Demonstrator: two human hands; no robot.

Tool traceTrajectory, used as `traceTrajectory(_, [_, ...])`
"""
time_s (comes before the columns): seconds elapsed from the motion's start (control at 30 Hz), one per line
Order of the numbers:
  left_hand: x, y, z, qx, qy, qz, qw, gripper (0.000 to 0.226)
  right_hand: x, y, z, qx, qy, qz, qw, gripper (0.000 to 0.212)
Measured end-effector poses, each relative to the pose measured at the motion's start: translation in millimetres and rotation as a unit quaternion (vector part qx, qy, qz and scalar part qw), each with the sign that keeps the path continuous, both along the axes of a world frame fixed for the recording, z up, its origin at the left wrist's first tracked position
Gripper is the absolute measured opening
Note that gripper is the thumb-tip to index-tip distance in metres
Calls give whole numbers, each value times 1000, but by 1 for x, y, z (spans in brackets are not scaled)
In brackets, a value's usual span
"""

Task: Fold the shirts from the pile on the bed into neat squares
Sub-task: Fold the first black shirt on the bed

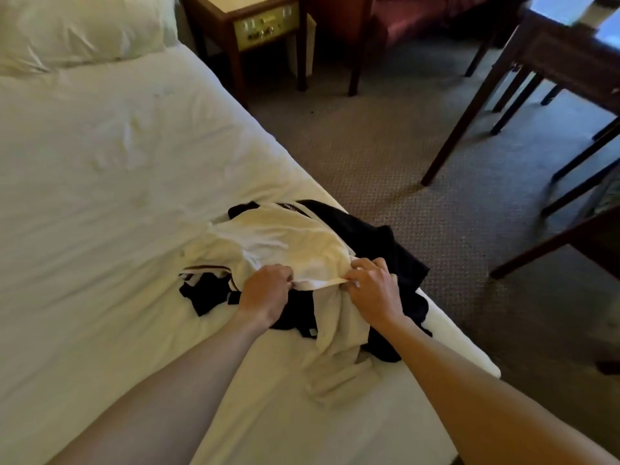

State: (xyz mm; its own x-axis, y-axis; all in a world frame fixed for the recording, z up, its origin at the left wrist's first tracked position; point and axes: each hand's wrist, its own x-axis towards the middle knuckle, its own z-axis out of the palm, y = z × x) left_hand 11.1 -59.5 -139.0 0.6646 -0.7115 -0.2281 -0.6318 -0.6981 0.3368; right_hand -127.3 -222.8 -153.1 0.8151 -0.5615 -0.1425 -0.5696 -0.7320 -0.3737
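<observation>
Head view: we're seeing the left hand [266, 293] and right hand [374, 290] both pinching one hem of the cream shirt [295, 245], the edge stretching taut between them. That shirt is lying on top of the pile, over black shirts [372, 239], near the right edge of the bed [100, 169]. A pillow [77, 28] is sitting top left, a nightstand [258, 25] beyond on the carpet.

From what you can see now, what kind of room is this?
Probably a hotel bedroom: a bed with white sheets and pillow, a nightstand with a built-in control panel, carpet, and a dark wooden table.
</observation>
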Motion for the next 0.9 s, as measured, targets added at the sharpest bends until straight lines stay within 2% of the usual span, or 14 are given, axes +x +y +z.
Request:
traceTrajectory(0.17, [20, 14, 84, -97, 4, 66, 993, 11, 17, 9, 74, 22, -136, -16, 990, 18])
traceTrajectory(0.3, [43, 34, 190, -203, -18, 102, 974, 9, 45, 27, 173, 143, -171, -32, 974, 27])
traceTrajectory(0.37, [53, 50, 254, -242, -33, 109, 964, 9, 56, 44, 238, 167, -187, -28, 968, 31])
traceTrajectory(0.47, [62, 90, 358, -281, -62, 119, 950, 10, 65, 85, 349, 138, -214, 1, 967, 32])
traceTrajectory(0.53, [60, 118, 421, -307, -78, 101, 943, 11, 67, 113, 417, 114, -225, 16, 968, 40])
traceTrajectory(0.6, [51, 160, 491, -337, -76, 86, 935, 9, 61, 153, 492, 67, -208, 49, 975, 51])
traceTrajectory(0.73, [34, 245, 609, -392, -100, 67, 912, 13, 59, 239, 609, -46, -211, 156, 964, 49])
traceTrajectory(0.83, [18, 304, 674, -436, -85, 76, 893, 15, 69, 303, 667, -59, -265, 239, 932, 14])
traceTrajectory(0.9, [5, 339, 705, -487, -99, 84, 864, 17, 76, 342, 700, -34, -313, 227, 921, 19])
